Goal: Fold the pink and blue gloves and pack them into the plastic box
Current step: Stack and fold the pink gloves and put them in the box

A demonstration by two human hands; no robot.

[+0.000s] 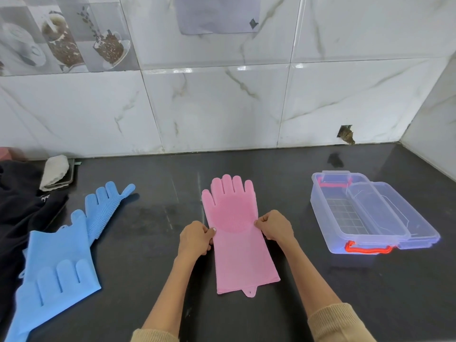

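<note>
A pink glove (237, 248) lies flat on the dark counter (153, 218), fingers pointing at the wall and its bristled palm facing up. My left hand (196, 236) pinches its left edge at the wrist, and my right hand (275, 227) pinches the right edge opposite. Two blue gloves lie at the left: one (106, 208) with its bristle side showing, the other (54, 275) nearer me and overlapping it. The clear plastic box (355, 213) with red latches stands open at the right, its lid leaning against its right side.
A dark cloth (17, 206) covers the counter's left end, with a whitish rag (54, 171) on a small tray behind it. The marble tiled wall (222, 107) runs along the back and turns a corner at the far right.
</note>
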